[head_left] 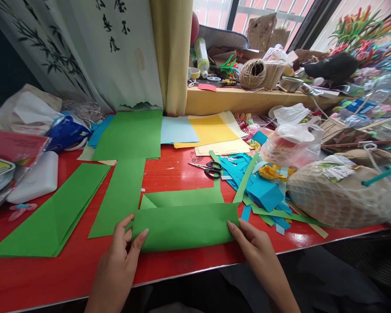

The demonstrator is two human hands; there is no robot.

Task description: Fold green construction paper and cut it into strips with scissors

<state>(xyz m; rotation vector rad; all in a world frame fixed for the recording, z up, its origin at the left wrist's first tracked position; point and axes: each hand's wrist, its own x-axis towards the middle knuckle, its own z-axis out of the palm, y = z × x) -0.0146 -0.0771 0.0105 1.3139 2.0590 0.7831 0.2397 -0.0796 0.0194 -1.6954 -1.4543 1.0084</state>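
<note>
A sheet of green paper point(185, 228), bent into a wide band, is held up at the table's front edge. My left hand point(120, 256) pinches its left end, thumb in front and fingers behind. At the right end, my right hand point(256, 243) grips it between thumb and fingers. Just behind lies another green paper piece point(185, 198) with a slanted fold at its left. Further left are a long green strip point(120, 195) and a folded green triangle point(55, 213). Black-handled scissors point(211, 168) rest beyond the held sheet.
Blue and green paper scraps point(260, 187) pile up at the right, beside a netted bag point(342, 193) and a plastic bag point(293, 139). Green point(133, 132), light blue point(178, 129) and yellow sheets point(211, 130) lie at the back. A white case point(39, 178) is at left.
</note>
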